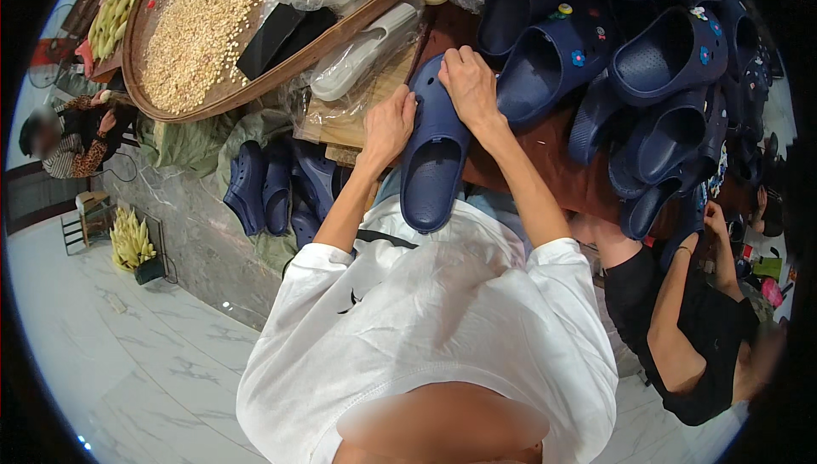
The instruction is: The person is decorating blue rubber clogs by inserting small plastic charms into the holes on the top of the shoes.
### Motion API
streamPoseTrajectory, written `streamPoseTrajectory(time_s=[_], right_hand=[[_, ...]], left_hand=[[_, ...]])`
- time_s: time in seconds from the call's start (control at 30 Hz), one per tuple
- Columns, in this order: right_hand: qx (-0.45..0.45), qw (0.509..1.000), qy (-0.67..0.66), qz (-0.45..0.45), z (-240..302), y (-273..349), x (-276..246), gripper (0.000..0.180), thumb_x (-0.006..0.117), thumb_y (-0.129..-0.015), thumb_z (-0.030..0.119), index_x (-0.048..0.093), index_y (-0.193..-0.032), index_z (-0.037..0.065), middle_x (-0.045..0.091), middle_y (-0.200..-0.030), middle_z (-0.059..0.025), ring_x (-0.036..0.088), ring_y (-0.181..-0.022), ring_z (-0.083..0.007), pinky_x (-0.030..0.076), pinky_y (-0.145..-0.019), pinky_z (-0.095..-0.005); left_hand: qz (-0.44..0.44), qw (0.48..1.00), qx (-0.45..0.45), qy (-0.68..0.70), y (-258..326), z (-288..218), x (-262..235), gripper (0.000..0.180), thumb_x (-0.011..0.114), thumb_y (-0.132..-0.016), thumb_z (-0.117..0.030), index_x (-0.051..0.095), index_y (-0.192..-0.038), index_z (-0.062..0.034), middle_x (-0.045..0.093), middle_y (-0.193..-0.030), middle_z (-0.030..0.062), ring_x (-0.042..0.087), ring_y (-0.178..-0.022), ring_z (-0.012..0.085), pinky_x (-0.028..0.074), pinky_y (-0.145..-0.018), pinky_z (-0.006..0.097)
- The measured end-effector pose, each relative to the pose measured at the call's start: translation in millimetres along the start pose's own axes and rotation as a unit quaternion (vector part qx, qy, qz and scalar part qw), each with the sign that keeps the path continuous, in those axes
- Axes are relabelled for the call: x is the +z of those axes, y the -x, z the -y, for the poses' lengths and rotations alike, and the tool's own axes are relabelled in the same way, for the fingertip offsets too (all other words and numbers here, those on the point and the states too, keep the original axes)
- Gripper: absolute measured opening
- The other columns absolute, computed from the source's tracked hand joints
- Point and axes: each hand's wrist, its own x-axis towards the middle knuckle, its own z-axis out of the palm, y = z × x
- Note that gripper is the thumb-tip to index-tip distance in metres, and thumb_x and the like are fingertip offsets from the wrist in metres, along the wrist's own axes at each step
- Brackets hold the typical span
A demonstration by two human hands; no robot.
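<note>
A navy blue foam clog (432, 153) lies lengthwise between my hands, its toe pointing away and its heel toward my white shirt. My left hand (390, 126) grips the left side of the toe part, with fingers curled in. From the far right, my right hand (468, 85) is closed over the toe, its fingertips bent down at the front edge. What the fingertips press on beneath is hidden. Just right of my right hand lies another navy clog (545, 72) with small colourful charms on its top.
Many navy clogs (672, 51) are piled on the brown-covered table (545, 166) at right. A woven tray (281, 81) of pale kernels stands far left, beside a white clog (362, 51) in plastic. More navy clogs (277, 183) sit lower left. A co-worker in black (698, 319) works at right.
</note>
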Motion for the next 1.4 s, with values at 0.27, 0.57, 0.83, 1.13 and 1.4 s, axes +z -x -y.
streamPoseTrajectory(time_s=[0.27,0.57,0.83,1.13,1.4], right_hand=[[0.002,0.998,-0.062,-0.014,-12,5,-2,0.011,0.060,-0.093,0.011,0.053,-0.093,0.002,0.058,-0.088,-0.0187,0.061,-0.083,-0.0378,0.051,-0.074,-0.0469],[0.105,0.986,-0.084,-0.095,-11,4,-15,0.010,0.051,-0.099,0.010,0.054,-0.102,0.001,0.055,-0.097,-0.0217,0.062,-0.085,-0.0426,0.051,-0.074,-0.0507],[0.140,0.989,0.010,-0.044,-42,14,-12,0.016,0.051,-0.093,-0.001,0.061,-0.105,-0.002,0.054,-0.106,-0.0238,0.064,-0.088,-0.0437,0.054,-0.079,-0.0506],[0.154,0.988,-0.030,0.001,-35,13,-21,0.022,0.054,-0.093,0.004,0.061,-0.113,-0.002,0.055,-0.112,-0.0252,0.062,-0.096,-0.0440,0.052,-0.085,-0.0501],[0.133,0.984,-0.118,-0.022,28,63,-48,0.025,0.057,-0.096,0.015,0.061,-0.117,0.002,0.052,-0.120,-0.0216,0.052,-0.113,-0.0401,0.042,-0.097,-0.0479]], left_hand=[[0.019,0.997,-0.020,0.075,0,4,0,0.027,0.048,-0.102,-0.028,0.054,-0.091,-0.0038,0.061,-0.079,0.0261,0.060,-0.080,0.0493,0.044,-0.069,0.054],[0.031,0.994,-0.016,0.100,4,11,6,0.030,0.046,-0.103,-0.031,0.054,-0.090,-0.0042,0.059,-0.077,0.0258,0.058,-0.079,0.0497,0.042,-0.067,0.054],[0.058,0.991,-0.058,0.104,3,0,-4,0.034,0.053,-0.100,-0.035,0.058,-0.093,-0.0027,0.061,-0.075,0.0231,0.062,-0.076,0.0429,0.046,-0.067,0.048],[0.005,0.965,-0.089,0.248,13,4,2,0.034,0.075,-0.087,-0.027,0.067,-0.107,0.0000,0.068,-0.090,0.0108,0.063,-0.070,0.0158,0.051,-0.067,0.031],[0.119,0.932,-0.185,0.289,3,15,-1,0.032,0.079,-0.085,-0.018,0.065,-0.107,0.0001,0.065,-0.088,0.0026,0.056,-0.062,0.0065,0.048,-0.051,0.022]])
